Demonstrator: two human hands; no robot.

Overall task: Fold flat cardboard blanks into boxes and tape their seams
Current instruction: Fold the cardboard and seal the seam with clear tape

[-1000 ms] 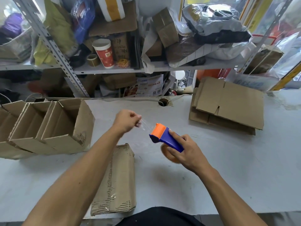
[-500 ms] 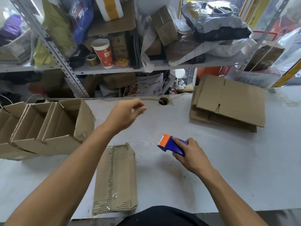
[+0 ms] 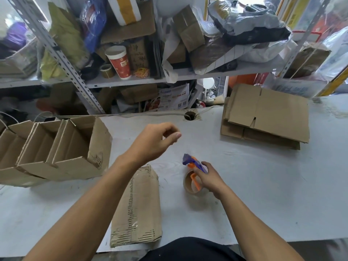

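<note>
My right hand [image 3: 209, 178] grips a blue and orange tape dispenser [image 3: 192, 162], whose tape roll [image 3: 189, 184] rests on the white table [image 3: 263, 185]. My left hand [image 3: 152, 142] hovers above the table's middle, fingers loosely curled and apart, holding nothing. A taped, flattened cardboard box [image 3: 137, 206] lies near the front edge between my arms. A stack of flat cardboard blanks [image 3: 267, 113] sits at the back right. Several folded open boxes [image 3: 56, 147] lie in a row on their sides at the left.
A metal shelf [image 3: 131, 80] behind the table is crammed with parcels, bags, a red cup and tape rolls. A cable hole [image 3: 189, 116] sits in the table's back edge, with a cable running left from it.
My left hand let go of the tape end and rose away toward the back. My right hand lowered the dispenser until its roll touched the table.
</note>
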